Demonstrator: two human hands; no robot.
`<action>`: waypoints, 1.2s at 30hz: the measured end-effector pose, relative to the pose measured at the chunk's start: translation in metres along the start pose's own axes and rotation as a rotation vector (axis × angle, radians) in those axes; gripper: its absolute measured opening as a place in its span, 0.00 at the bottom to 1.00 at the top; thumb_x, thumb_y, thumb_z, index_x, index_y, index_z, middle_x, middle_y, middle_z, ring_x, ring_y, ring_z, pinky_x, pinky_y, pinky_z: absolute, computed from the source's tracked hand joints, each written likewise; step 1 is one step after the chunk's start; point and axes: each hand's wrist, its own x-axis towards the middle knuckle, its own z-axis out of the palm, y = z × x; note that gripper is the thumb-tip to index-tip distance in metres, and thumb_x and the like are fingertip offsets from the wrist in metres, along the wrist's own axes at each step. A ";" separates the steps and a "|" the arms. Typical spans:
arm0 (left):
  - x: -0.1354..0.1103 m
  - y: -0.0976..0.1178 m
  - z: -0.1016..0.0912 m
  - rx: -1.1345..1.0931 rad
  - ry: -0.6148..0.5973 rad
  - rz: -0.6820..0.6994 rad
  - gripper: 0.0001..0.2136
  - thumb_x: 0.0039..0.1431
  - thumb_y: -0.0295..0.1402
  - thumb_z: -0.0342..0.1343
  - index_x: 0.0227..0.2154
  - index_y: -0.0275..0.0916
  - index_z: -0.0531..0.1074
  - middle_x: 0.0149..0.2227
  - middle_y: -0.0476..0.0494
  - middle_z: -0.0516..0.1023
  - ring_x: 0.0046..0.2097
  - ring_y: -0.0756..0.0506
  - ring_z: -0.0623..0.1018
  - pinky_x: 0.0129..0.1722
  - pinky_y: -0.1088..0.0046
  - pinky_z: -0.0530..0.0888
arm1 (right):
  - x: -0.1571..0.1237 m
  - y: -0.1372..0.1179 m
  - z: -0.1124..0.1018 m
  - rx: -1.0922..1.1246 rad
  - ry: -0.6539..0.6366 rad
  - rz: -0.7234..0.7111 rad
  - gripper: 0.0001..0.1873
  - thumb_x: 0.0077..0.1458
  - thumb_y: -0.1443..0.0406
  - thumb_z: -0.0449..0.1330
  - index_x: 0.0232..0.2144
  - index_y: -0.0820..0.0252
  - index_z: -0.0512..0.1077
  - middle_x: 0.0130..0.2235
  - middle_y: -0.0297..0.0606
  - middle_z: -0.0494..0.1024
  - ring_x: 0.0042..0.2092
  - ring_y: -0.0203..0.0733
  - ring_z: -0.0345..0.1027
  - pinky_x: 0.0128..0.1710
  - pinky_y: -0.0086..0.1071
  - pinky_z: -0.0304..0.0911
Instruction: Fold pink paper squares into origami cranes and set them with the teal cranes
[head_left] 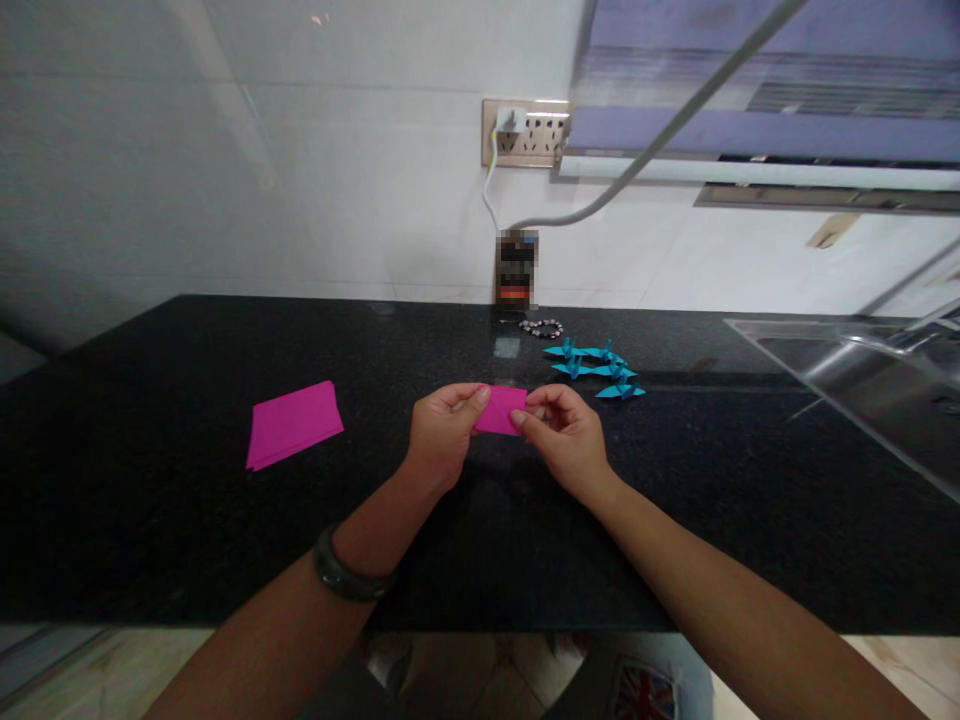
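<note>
Between my hands, above the black counter, is a small folded piece of pink paper point(501, 410) with crease lines on its face. My left hand point(442, 430) pinches its left edge, thumb on top. At the right edge, my right hand point(566, 435) grips the lower corner between thumb and fingers. A stack of pink paper sheets point(295, 425) lies on the counter to the left. Several blue origami cranes point(596, 370) stand in a group beyond my right hand.
The black counter point(187, 540) runs up to a white tiled wall. A phone-like device point(516, 270) leans there, cabled to a wall socket point(525, 133). A beaded bracelet point(544, 328) lies before it. A metal sink point(892, 380) is at the right.
</note>
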 end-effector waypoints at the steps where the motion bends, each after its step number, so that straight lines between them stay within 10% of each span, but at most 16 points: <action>1: 0.000 0.000 0.000 0.001 0.000 -0.002 0.12 0.43 0.36 0.59 0.30 0.33 0.72 0.23 0.47 0.75 0.24 0.52 0.72 0.27 0.73 0.71 | 0.001 0.001 0.000 0.020 -0.007 0.019 0.12 0.39 0.64 0.63 0.28 0.57 0.65 0.21 0.27 0.64 0.21 0.31 0.57 0.21 0.27 0.54; 28: -0.001 0.010 -0.005 -0.087 -0.282 -0.148 0.12 0.46 0.32 0.58 0.34 0.31 0.73 0.29 0.41 0.77 0.30 0.49 0.75 0.33 0.72 0.72 | 0.010 -0.003 -0.018 -0.539 -0.063 -0.584 0.11 0.48 0.68 0.57 0.35 0.51 0.74 0.39 0.37 0.66 0.38 0.36 0.63 0.36 0.34 0.63; 36: -0.002 0.008 -0.005 -0.102 -0.289 -0.166 0.14 0.44 0.30 0.60 0.36 0.32 0.72 0.31 0.42 0.77 0.31 0.50 0.75 0.34 0.72 0.72 | 0.007 -0.002 -0.015 -0.534 0.069 -0.511 0.07 0.49 0.68 0.56 0.31 0.55 0.74 0.33 0.37 0.68 0.36 0.37 0.64 0.35 0.34 0.63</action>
